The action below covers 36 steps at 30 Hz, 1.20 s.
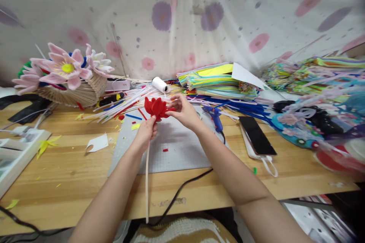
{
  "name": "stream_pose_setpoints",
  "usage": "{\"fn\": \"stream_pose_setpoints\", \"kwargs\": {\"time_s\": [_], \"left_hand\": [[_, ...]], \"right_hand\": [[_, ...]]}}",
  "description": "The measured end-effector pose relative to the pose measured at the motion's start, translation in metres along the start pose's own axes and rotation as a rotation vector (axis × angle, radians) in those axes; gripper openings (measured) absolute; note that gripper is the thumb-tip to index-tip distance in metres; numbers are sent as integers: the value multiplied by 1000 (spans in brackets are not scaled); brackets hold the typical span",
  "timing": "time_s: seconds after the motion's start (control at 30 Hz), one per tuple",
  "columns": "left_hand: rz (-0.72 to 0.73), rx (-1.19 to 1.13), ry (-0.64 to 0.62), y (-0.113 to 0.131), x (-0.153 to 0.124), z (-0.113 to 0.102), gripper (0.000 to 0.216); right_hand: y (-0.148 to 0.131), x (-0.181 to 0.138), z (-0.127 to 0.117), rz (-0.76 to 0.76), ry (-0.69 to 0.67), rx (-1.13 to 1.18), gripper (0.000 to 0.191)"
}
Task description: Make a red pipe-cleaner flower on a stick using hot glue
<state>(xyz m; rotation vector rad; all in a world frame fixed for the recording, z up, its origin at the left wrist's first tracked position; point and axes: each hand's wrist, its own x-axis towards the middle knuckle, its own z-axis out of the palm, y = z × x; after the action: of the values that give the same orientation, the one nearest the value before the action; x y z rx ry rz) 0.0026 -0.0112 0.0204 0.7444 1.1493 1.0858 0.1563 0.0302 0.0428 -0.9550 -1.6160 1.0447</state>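
A red flower point(155, 108) with several fuzzy petals is held up above the grey cutting mat point(182, 152). My left hand point(146, 132) is closed round its base, and a long pale stem point(147, 186) runs down from that grip past the table's front edge. On the flower's right side, my right hand point(184, 111) pinches a red petal between thumb and fingers. Small red scraps and a blue piece of pipe cleaner point(133, 116) lie on the mat below.
A blue glue gun point(214, 117) lies right of the mat, its black cord crossing the table front. Behind are pipe cleaner bundles point(216, 79) and a white thread spool point(160, 84). A basket of pink flowers point(67, 69) stands left; a phone point(257, 135) lies right.
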Motion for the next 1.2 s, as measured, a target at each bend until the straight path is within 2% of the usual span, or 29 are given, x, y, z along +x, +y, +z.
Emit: {"fn": "stream_pose_setpoints", "kwargs": {"time_s": [0.2,0.3,0.43,0.57,0.7,0.8,0.9,1.1,1.2], "left_hand": [[-346,-422,-231,12,0,-7,30],[-412,-579,-322,13,2,-6,33],[-476,-661,-380,9,4,-1,31],[-470,-727,-368,8,0,2,27],[-400,-828,-332,10,-4,-1,25],[-388,-886,-350,9,-4,-3,26],[-408,-922,-365,6,-2,-1,27],[-428,-888,-322,5,0,4,29],[-401,-881,-298,7,-2,3,30]], "right_hand": [[-1,0,-17,9,81,117,38],[-9,1,-15,-52,59,29,31],[-21,8,-2,-88,7,-151,22],[-22,18,3,-87,43,-238,19],[-6,14,-12,-98,148,-257,26],[5,6,-23,-42,72,-312,23],[6,0,-24,-20,-16,-348,9],[-12,2,-15,-180,-21,-421,2],[-11,4,-14,-155,-34,-410,2]]}}
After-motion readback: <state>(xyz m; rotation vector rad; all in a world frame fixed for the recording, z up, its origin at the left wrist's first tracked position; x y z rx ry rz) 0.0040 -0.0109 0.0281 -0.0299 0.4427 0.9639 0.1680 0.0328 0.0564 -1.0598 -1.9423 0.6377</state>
